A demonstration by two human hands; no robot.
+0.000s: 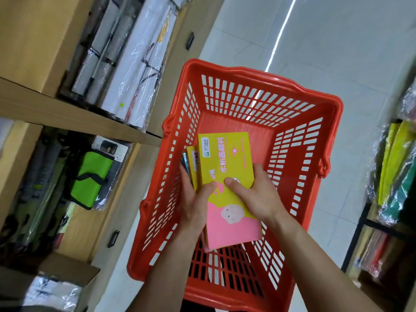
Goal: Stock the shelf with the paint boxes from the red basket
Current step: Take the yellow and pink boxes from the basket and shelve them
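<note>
A red plastic basket (299, 109) with slotted walls stands on the floor below me. Inside it, both my hands hold a small stack of flat yellow and pink paint boxes (227, 158). My left hand (195, 199) grips the stack's left edge, with its thumb on the top box. My right hand (256, 192) grips the right edge, thumb on the top face. A second yellow box (192, 161) and a darker one peek out under the top box at the left. The wooden shelf (74, 118) stands to the left of the basket.
The upper shelf level holds white rolls in plastic wrap (135, 70). The level below holds a green and black bag (92, 179) and dark packaged goods. At the right, another rack holds coloured sheets in plastic (394, 172). Pale floor tiles (337, 41) lie beyond the basket.
</note>
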